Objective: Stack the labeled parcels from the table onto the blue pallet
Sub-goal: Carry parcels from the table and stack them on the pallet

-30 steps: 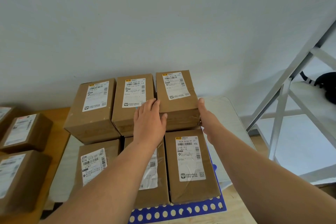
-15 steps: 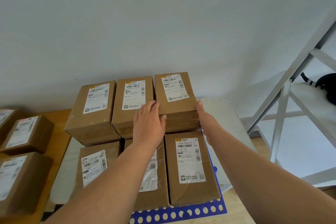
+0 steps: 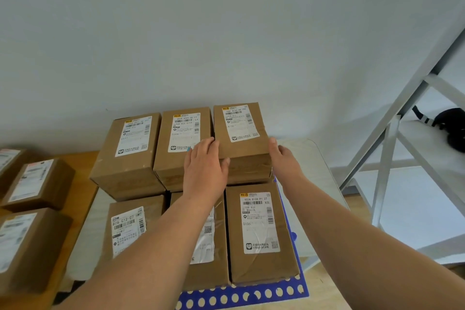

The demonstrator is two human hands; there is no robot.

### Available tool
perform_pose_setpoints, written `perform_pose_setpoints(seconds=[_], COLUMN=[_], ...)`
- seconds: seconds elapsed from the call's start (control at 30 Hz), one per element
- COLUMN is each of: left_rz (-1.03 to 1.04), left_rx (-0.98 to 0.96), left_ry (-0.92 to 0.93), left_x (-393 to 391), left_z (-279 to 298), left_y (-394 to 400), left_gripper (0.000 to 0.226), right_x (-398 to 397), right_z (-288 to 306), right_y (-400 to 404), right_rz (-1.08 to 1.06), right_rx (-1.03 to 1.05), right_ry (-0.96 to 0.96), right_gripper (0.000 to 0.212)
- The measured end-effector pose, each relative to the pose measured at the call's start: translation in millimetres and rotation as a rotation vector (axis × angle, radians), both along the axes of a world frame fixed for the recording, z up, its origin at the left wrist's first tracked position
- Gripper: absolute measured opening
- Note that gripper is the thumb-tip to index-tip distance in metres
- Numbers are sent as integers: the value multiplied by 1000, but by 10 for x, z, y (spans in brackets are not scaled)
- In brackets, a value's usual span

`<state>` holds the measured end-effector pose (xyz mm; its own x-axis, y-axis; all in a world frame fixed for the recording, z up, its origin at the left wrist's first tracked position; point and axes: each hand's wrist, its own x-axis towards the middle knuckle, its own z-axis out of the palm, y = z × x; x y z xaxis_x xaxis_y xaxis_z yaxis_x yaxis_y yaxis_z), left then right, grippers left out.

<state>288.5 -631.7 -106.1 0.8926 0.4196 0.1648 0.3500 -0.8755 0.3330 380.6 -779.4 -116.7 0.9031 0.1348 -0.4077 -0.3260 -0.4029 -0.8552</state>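
My left hand (image 3: pixel 205 166) lies flat-fingered against the near left corner of the rear right parcel (image 3: pixel 242 138), thumb on its front face, and my right hand (image 3: pixel 281 156) presses the opposite side with relaxed fingers, so the grip is an open-palmed squeeze from both sides rather than a curl around anything. The parcel sits between my palms, on the upper layer at the back of the stack, its long axis running away from me toward the wall and its label facing up. It touches the middle rear parcel (image 3: pixel 183 143) on its left (the left rear parcel (image 3: pixel 128 151) stands just beyond that), and it looks square with that row. Both hands are equally near it; I judge the next move is simply a last nudge or letting go. Below and nearer me lie three front parcels, the right one (image 3: pixel 259 231) in plain sight, resting on the blue pallet (image 3: pixel 241 297). More parcels (image 3: pixel 35 184) wait on the wooden surface (image 3: pixel 83 184) to my left.
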Motion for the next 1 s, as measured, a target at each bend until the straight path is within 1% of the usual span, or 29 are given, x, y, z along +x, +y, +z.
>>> perform_pose_setpoints(seconds=[0.1, 0.2, 0.3, 0.4, 0.47, 0.67, 0.8, 0.9, 1.0], left_rz=[17, 53, 100, 146, 213, 373, 452, 544, 635], left_rx=[-7, -24, -40, -63, -76, -133, -134, -191, -193], left_ry=[-25, -63, -87, -96, -120, -194, -244, -273, -276], left_x=[-33, -99, -261, -498, -652, -1264, -1980, -2671, -3400], left_z=[86, 202, 303, 381, 420, 519, 578, 598, 609], left_y=[-16, -22, 36, 194, 366, 951, 1548, 2107, 2690], left_gripper=[55, 56, 57, 57, 56, 52, 52, 52, 51], right_x=[-14, -108, -306, -572, -736, -1266, -1919, -2507, -3135], right_z=[126, 265, 345, 419, 474, 703, 759, 741, 708], right_y=[46, 188, 416, 649, 808, 1459, 2164, 2766, 3445], right_rz=[-8, 46, 145, 259, 347, 513, 645, 714, 789], right_rx=[-3, -16, 28, 133, 185, 260, 292, 307, 286], right_ry=[-227, -456, -569, -554, -528, -497, -503, -475, -511], right_gripper=[72, 67, 59, 56, 56, 52, 48, 40, 34])
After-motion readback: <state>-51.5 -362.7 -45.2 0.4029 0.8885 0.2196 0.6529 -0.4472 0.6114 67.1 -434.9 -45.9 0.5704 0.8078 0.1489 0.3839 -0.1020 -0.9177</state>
